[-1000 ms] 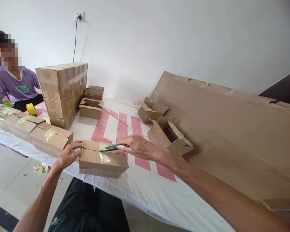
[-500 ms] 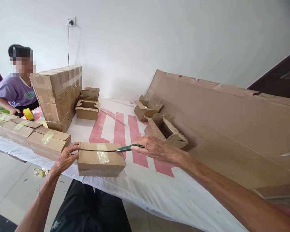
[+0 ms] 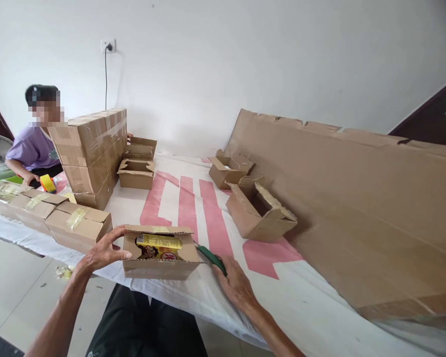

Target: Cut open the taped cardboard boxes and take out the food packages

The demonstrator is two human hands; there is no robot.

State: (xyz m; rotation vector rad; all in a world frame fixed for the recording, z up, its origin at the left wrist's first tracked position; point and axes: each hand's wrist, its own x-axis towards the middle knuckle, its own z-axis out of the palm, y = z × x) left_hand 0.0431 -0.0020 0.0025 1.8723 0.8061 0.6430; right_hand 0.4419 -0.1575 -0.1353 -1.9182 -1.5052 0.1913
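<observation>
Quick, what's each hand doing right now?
Left hand: open, pressed against the end of the small box.
Right hand: closed on the green knife, by the box's other end.

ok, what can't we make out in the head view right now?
- Knife: only the green handle shows; the blade tip is hidden behind the box corner.
- Right hand: its grip is seen from the back, fingers curled under.
- Pack in the box: flaps cover most of it, print too small to read.
- Left hand: palm against the box side, hidden.
- Cardboard sheet: cut off by the right edge.
</observation>
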